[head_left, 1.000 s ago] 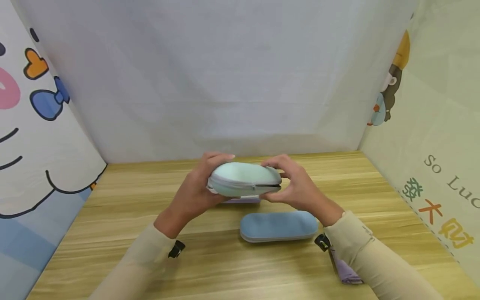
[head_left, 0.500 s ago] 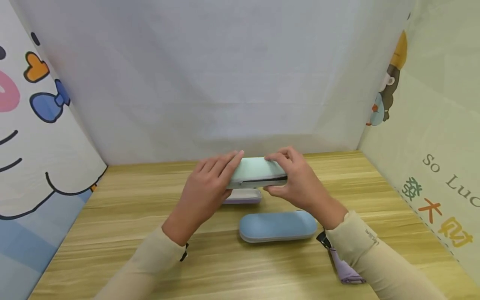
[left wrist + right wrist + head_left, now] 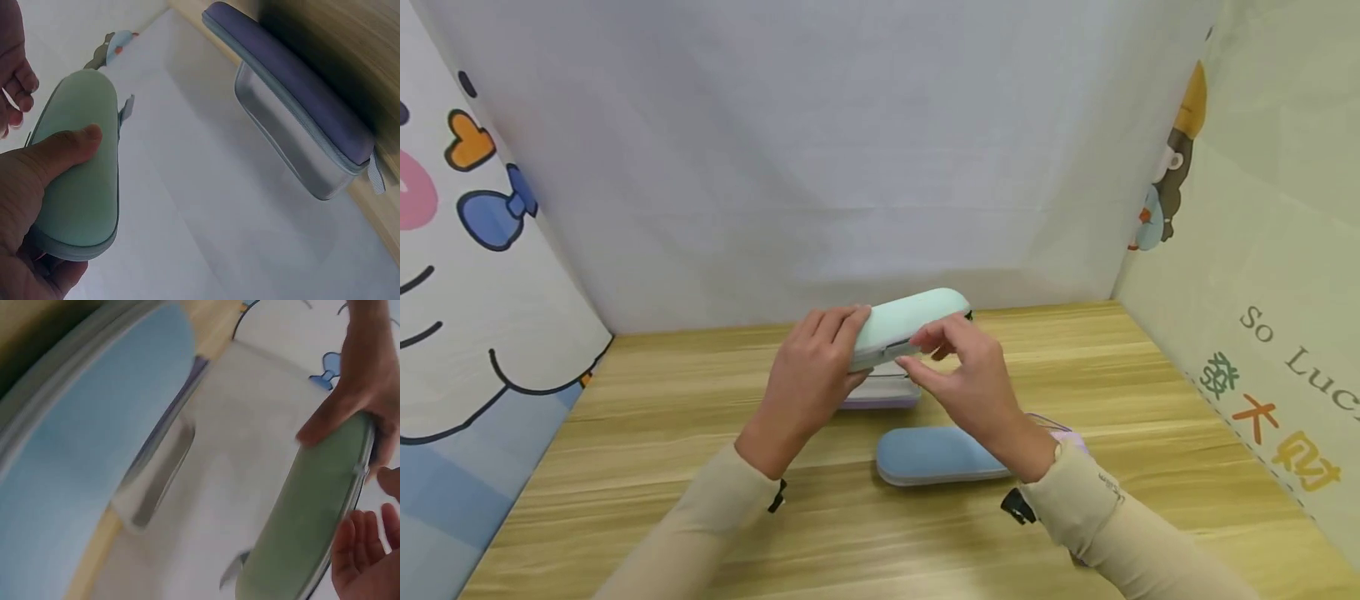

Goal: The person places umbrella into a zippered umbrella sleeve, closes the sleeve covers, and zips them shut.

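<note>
My left hand (image 3: 812, 375) grips one end of a mint-green zip glasses case (image 3: 910, 321), held tilted above the table with its right end higher. In the left wrist view the thumb lies across the case's curved shell (image 3: 81, 181). A dark gap shows along part of the zip on the front edge. My right hand (image 3: 970, 375) is at that edge, its fingers loosely bent around no object. The right wrist view shows its fingertips (image 3: 356, 537) close beside the zip line, near the small zip slider (image 3: 360, 469). Behind the hands stands a purple case (image 3: 880, 403) with its pale interior showing.
A blue glasses case (image 3: 932, 454) lies zipped on the wooden table (image 3: 625, 467), partly under my right forearm. A lavender fabric item (image 3: 1067, 435) with a thin cord is mostly covered by the right sleeve. A white cloth backdrop (image 3: 850, 167) rises behind the table.
The mint case has turned from roughly level to tilted up at its right end. My right hand has let go of that end and moved to the front zip edge; the left hand still grips.
</note>
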A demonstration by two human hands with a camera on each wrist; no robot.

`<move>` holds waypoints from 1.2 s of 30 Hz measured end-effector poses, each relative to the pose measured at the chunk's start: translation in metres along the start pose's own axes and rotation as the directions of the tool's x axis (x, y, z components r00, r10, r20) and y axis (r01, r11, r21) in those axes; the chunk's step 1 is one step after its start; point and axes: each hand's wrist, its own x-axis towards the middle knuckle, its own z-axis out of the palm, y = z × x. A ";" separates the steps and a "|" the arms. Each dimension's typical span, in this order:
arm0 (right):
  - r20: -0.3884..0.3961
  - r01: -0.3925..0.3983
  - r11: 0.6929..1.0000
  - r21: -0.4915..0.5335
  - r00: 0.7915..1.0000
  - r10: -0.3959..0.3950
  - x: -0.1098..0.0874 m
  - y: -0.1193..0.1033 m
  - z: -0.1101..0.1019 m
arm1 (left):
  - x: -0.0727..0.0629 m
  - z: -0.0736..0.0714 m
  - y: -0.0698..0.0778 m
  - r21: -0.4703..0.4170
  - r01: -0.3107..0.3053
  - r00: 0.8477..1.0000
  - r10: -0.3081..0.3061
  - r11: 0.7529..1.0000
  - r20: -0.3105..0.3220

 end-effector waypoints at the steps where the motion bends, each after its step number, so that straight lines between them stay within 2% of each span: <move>1: -0.008 -0.045 0.998 0.050 0.999 0.045 -0.001 -0.004 0.004 | 0.000 0.000 0.001 0.004 0.008 1.000 -0.008 1.000 -0.005; 3: -0.013 -0.150 0.981 0.122 0.988 0.153 -0.001 -0.010 0.012 | 0.001 0.001 0.003 0.009 0.020 1.000 -0.019 1.000 -0.016; 6: -0.029 -0.272 0.937 0.219 0.958 0.284 0.000 -0.014 0.022 | 0.003 0.001 0.005 0.025 0.028 0.999 -0.027 0.999 -0.034; 10: -0.059 -0.329 0.867 0.374 0.925 0.376 0.002 -0.014 0.032 | 0.004 0.001 0.007 0.051 0.037 0.998 -0.035 0.998 -0.043; 12: -0.061 -0.338 0.844 0.417 0.916 0.397 0.002 -0.014 0.035 | 0.004 0.001 0.008 0.060 0.043 0.998 -0.040 0.997 -0.041; 20: -0.078 -0.351 0.849 0.395 0.908 0.412 0.003 -0.014 0.036 | 0.004 0.000 0.007 0.069 0.056 0.998 -0.055 0.996 -0.029; 25: -0.027 -0.384 0.810 0.443 0.898 0.440 0.005 -0.015 0.032 | 0.003 -0.002 0.005 0.072 0.058 0.998 -0.056 0.996 -0.026; 29: -0.020 -0.402 0.791 0.461 0.887 0.462 0.009 -0.009 0.020 | 0.000 -0.005 0.002 0.051 0.060 0.998 -0.059 0.997 -0.029; 36: -0.045 -0.433 0.800 0.415 0.869 0.494 0.011 0.007 -0.007 | -0.008 -0.010 -0.005 -0.016 0.066 0.997 -0.066 0.998 -0.035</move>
